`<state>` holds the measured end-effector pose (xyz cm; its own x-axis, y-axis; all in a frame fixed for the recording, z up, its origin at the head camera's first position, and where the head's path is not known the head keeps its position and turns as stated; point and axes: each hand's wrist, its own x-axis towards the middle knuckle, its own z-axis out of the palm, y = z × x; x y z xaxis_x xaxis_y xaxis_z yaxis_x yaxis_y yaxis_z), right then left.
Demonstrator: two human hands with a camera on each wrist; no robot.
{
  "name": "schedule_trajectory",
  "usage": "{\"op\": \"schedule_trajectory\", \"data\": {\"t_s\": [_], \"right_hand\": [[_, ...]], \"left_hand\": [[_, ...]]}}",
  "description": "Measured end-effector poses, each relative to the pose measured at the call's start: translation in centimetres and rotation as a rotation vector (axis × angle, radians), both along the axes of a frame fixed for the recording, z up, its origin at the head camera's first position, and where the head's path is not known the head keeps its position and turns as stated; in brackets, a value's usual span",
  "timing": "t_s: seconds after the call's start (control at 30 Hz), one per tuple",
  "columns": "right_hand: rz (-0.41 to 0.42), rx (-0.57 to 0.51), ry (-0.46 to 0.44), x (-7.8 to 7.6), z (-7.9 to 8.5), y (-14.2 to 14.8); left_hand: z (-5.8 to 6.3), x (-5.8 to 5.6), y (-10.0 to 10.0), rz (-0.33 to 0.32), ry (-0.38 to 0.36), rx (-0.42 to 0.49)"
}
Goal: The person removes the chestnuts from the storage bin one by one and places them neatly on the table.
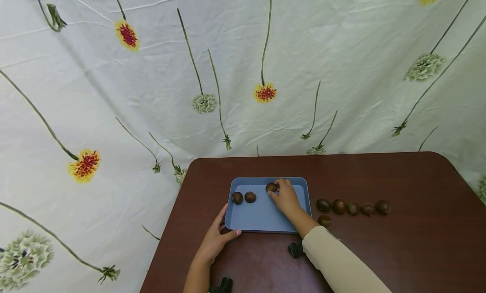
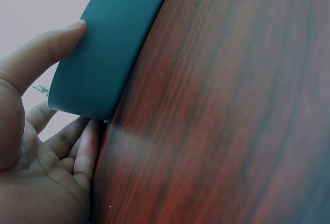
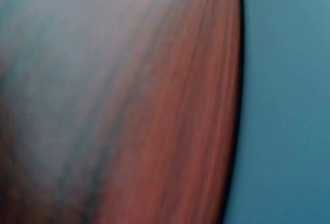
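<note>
A blue rectangular tray [image 1: 262,219] lies on the table. My left hand [image 1: 215,238] grips its near left corner, thumb along the front wall and fingers at the left side. In the left wrist view, the thumb [image 2: 56,51] presses the tray's outer wall [image 2: 111,43] while the other fingers bend in by its corner. Over the tray's far middle, my right hand [image 1: 285,198] pinches a brown chestnut [image 1: 271,187] between thumb and fingers. Two more chestnuts sit side by side in the left part of the tray, one [image 1: 237,197] near the wall, the other [image 1: 250,197] just right of it.
Right of the tray, several chestnuts [image 1: 353,208] form a row on the dark wooden table [image 1: 410,246]. One more chestnut [image 1: 324,220] lies below the row's left end, near my right forearm. Behind the table hangs a flower-print cloth [image 1: 235,52].
</note>
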<state>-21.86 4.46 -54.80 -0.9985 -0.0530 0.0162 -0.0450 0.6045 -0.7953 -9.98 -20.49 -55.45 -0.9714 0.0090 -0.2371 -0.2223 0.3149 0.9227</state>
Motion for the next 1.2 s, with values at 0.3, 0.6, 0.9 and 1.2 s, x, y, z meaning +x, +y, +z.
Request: {"op": "schedule_trajectory", "data": {"t_s": [0.3,0.6,0.9,1.2], "right_hand": [[-0.006,0.043,0.006,-0.1,-0.1,-0.1],[0.008,0.102,0.047,0.0,0.0,-0.1],[0.044,0.138,0.020,0.4,0.6,0.2],[0.032,0.080,-0.050,0.9,1.2,1.2]], "left_hand": [[-0.1,-0.1,0.0,0.001,0.004,-0.003],[0.1,0.0,0.1,0.002,0.002,-0.001],[0.1,0.1,0.2,0.008,0.005,-0.012],[0.5,0.3,0.3,0.015,0.007,-0.004]]}}
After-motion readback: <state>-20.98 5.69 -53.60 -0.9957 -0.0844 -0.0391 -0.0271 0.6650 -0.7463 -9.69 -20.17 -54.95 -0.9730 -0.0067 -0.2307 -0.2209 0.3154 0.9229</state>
